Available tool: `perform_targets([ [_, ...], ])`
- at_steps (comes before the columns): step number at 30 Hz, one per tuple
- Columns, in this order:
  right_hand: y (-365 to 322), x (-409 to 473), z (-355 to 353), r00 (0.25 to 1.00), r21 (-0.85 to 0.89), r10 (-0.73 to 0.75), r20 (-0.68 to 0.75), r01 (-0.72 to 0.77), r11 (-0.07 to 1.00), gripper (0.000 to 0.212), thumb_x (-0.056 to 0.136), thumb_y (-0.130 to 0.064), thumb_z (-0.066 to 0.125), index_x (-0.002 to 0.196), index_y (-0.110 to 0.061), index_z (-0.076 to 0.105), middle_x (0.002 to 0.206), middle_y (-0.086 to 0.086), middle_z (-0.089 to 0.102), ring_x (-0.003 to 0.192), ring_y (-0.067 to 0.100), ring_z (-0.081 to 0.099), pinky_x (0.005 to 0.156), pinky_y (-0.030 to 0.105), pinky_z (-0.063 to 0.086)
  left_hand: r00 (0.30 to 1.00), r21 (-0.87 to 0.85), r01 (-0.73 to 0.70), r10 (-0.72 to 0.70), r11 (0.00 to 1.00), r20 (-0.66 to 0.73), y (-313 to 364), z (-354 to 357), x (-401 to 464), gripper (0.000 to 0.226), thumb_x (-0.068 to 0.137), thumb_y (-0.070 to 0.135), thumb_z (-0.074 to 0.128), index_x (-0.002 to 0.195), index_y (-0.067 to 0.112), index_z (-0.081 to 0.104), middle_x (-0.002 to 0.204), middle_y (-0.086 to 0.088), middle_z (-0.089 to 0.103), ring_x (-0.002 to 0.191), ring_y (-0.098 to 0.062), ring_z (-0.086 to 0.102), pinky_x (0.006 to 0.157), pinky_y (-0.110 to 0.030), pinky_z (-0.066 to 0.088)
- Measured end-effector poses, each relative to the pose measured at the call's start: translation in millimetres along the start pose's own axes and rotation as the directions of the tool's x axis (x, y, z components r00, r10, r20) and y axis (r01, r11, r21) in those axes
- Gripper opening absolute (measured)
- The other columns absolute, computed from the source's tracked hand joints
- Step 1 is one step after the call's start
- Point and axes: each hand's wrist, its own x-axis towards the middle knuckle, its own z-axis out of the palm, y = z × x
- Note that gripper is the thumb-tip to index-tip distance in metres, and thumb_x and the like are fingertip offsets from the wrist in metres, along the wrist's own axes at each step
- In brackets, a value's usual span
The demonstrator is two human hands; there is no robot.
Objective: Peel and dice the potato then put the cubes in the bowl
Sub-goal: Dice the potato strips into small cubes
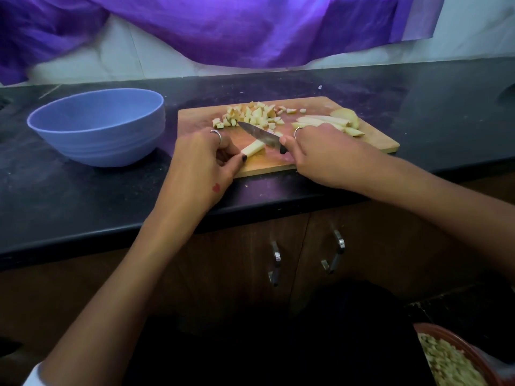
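Head view, looking down at a black countertop (83, 196). Wooden cutting board (370, 140) lying flat near the counter's front edge. On the board's near left part: one potato stick (253, 148), pale, lying angled, its near end pinched by the left hand (203, 162) between thumb and curled fingers; ring on one finger, dark polish on the thumbnail, small red mark near the wrist. Right hand (320, 154) wrapped around the black handle of a kitchen knife (260, 134), ring on one finger; blade pointing away and leftward, just beyond the far end of the stick, contact with the stick not clear. Pile of potato cubes (250, 115) at the board's far middle, some with reddish skin, blade tip close beside the pile. Uncut potato sticks (323, 120) and a rounded potato end piece (347, 114) at the board's far right, partly hidden by the right hand. Blue bowl (96, 126) upright on the counter left of the board, apart from it, no cubes visible inside. Purple cloth (223, 29) hanging across the white wall behind. Brown cabinet doors with two metal handles (334, 252) under the counter. Reddish-brown dish of pale kernels (451, 360) at the lower right corner, contents too blurred to name.
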Motion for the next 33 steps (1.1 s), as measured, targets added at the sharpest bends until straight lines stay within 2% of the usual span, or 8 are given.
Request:
perform_targets([
  [4, 0, 9, -3, 0.999, -0.027, -0.007, 0.038, 0.008, 1.000, 0.042, 0.104, -0.031, 0.031, 0.064, -0.020, 0.038, 0.067, 0.003, 0.044, 0.059, 0.014, 0.043, 0.051, 0.027, 0.032, 1.000, 0.038, -0.026, 0.026, 0.999, -0.013, 0, 2, -1, 0.009, 0.085, 0.019, 0.070, 0.089, 0.012, 0.073, 0.085, 0.001, 0.064, 0.067, -0.005, 0.054, 0.059, -0.006, 0.040],
  [8, 3, 15, 0, 0.995, -0.063, -0.004, 0.102, 0.011, 0.998, 0.033, 0.103, -0.033, 0.030, 0.096, -0.012, 0.054, 0.070, 0.001, 0.043, 0.062, 0.011, 0.042, 0.052, 0.029, 0.027, 0.999, 0.055, -0.018, 0.019, 0.998, -0.027, 2, 4, -1, 0.011, 0.086, 0.020, 0.069, 0.092, 0.011, 0.073, 0.089, -0.002, 0.065, 0.076, -0.011, 0.058, 0.068, -0.017, 0.046],
  [12, 3, 13, 2, 0.997, -0.082, -0.012, 0.070, 0.018, 0.996, 0.034, 0.103, -0.035, 0.030, 0.100, -0.011, 0.055, 0.072, 0.001, 0.044, 0.065, 0.013, 0.043, 0.069, 0.031, 0.034, 0.999, 0.089, -0.041, 0.044, 0.995, -0.026, 4, 3, -2, 0.013, 0.086, 0.020, 0.068, 0.092, 0.009, 0.073, 0.089, -0.004, 0.066, 0.078, -0.013, 0.058, 0.071, -0.021, 0.044],
  [15, 7, 1, -5, 0.999, -0.137, -0.030, 0.028, 0.034, 0.990, 0.035, 0.101, -0.040, 0.035, 0.104, -0.013, 0.057, 0.102, 0.012, 0.057, 0.089, 0.027, 0.053, 0.078, 0.035, 0.041, 0.998, 0.109, -0.051, 0.056, 0.993, -0.037, 4, 3, -3, 0.014, 0.087, 0.020, 0.068, 0.092, 0.008, 0.073, 0.089, -0.003, 0.064, 0.078, -0.012, 0.057, 0.070, -0.019, 0.041],
  [18, 14, -11, -18, 0.999, -0.156, -0.017, 0.043, 0.023, 0.987, 0.042, 0.102, -0.038, 0.035, 0.122, -0.008, 0.057, 0.135, 0.016, 0.050, 0.120, 0.031, 0.047, 0.088, 0.033, 0.036, 0.998, 0.103, -0.042, 0.046, 0.994, -0.037, 4, 2, -5, 0.015, 0.087, 0.021, 0.068, 0.092, 0.008, 0.073, 0.089, -0.004, 0.066, 0.077, -0.011, 0.056, 0.070, -0.018, 0.040],
  [22, 19, -14, -9, 0.986, -0.111, 0.077, -0.147, -0.094, 0.989, 0.047, 0.100, -0.045, 0.033, 0.112, -0.010, 0.062, 0.119, 0.013, 0.059, 0.104, 0.032, 0.055, 0.075, 0.032, 0.038, 0.999, 0.076, -0.037, 0.039, 0.996, -0.033, 4, 1, -5, 0.015, 0.086, 0.020, 0.068, 0.090, 0.006, 0.073, 0.087, -0.007, 0.068, 0.076, -0.013, 0.057, 0.069, -0.016, 0.040],
  [26, 4, -19, -3, 0.989, 0.116, 0.138, -0.060, -0.131, 0.985, 0.048, 0.103, -0.040, 0.026, 0.083, -0.009, 0.056, 0.068, 0.006, 0.054, 0.058, 0.016, 0.047, 0.051, 0.028, 0.032, 0.999, 0.078, -0.027, 0.029, 0.997, -0.027, 4, 1, -6, 0.016, 0.087, 0.021, 0.067, 0.090, 0.007, 0.072, 0.087, -0.006, 0.068, 0.077, -0.012, 0.056, 0.069, -0.016, 0.037],
  [33, -3, -24, -2, 0.989, 0.107, 0.143, -0.028, -0.140, 0.984, 0.044, 0.104, -0.038, 0.026, 0.068, -0.018, 0.042, 0.069, 0.002, 0.047, 0.058, 0.012, 0.043, 0.049, 0.026, 0.029, 0.999, 0.072, -0.017, 0.019, 0.997, -0.027, 6, 1, -5, 0.017, 0.087, 0.022, 0.067, 0.091, 0.006, 0.071, 0.082, 0.000, 0.061, 0.076, -0.011, 0.056, 0.069, -0.017, 0.038],
])
